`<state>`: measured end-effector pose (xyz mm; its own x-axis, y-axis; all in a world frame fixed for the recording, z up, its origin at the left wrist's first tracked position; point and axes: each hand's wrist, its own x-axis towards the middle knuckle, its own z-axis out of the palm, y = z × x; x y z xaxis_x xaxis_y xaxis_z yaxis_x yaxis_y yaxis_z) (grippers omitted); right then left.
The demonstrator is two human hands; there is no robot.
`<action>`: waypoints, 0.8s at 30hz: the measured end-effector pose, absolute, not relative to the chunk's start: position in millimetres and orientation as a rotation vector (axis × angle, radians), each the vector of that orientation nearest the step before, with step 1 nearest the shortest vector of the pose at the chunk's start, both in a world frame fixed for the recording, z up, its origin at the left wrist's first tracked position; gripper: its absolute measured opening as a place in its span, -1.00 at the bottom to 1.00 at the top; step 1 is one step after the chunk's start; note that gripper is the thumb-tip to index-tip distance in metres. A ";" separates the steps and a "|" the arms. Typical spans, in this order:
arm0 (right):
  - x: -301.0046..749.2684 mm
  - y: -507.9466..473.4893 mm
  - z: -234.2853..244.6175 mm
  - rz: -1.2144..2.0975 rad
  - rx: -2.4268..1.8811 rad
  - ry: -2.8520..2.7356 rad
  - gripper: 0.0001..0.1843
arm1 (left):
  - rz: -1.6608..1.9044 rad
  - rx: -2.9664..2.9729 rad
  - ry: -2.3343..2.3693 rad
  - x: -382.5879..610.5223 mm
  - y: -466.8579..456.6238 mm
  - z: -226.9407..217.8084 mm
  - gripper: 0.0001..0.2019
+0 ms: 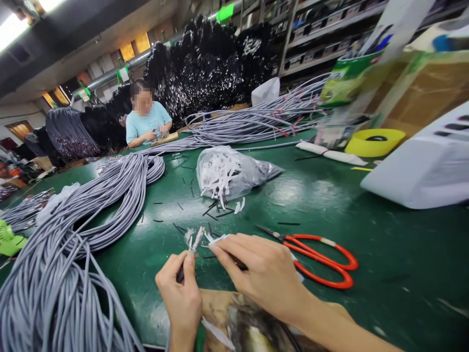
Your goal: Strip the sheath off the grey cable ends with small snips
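My left hand [182, 293] is closed, thumb and fingers pinching a cable end [198, 239] whose jacket is stripped, with pale filler threads fraying out of its tip. Just to the right, my right hand [262, 269] pinches a thin white strip [219, 239] close beside that tip. Whether the strip touches the cable I cannot tell. Orange-handled scissors [318, 256] lie on the green table right of my right hand, blades pointing left. Beneath my wrists is a worn brown board or cardboard [216, 305], partly hidden.
Bundles of grey cable [98, 215] cover the table's left side and run to the back. A clear plastic bag [234, 171] of white scraps sits ahead, with black offcuts around. At right are yellow tape [375, 142] and a white bin [421, 166]. A person [148, 120] works across the table.
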<state>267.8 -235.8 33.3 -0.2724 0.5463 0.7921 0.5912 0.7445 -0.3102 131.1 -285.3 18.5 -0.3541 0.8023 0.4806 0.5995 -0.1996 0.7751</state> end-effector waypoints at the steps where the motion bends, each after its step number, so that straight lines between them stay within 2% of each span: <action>1: 268.5 -234.6 32.7 -0.071 -0.878 -1.948 -0.63 | 1.585 1.665 1.848 131.8 -285.8 18.8 -0.72; 7: 266.8 -237.1 31.5 -0.005 -0.855 -1.985 -0.62 | 1.569 1.711 1.820 135.5 -287.4 19.8 -0.74; 13: 263.8 -233.6 32.6 0.428 -0.810 -2.011 -0.58 | 1.512 1.615 1.714 134.4 -285.8 19.4 -0.70; 19: 259.3 -252.1 39.5 0.419 -0.325 -1.899 -0.46 | 1.655 1.314 1.853 132.3 -279.6 19.2 -0.71; 21: 258.2 -251.6 39.0 0.475 -0.480 -1.832 -0.55 | 1.680 1.302 1.850 133.4 -280.3 17.4 -0.70; 24: 255.4 -242.8 36.2 0.696 -0.865 -1.748 -0.81 | 1.639 1.373 1.785 137.1 -283.4 14.8 -0.72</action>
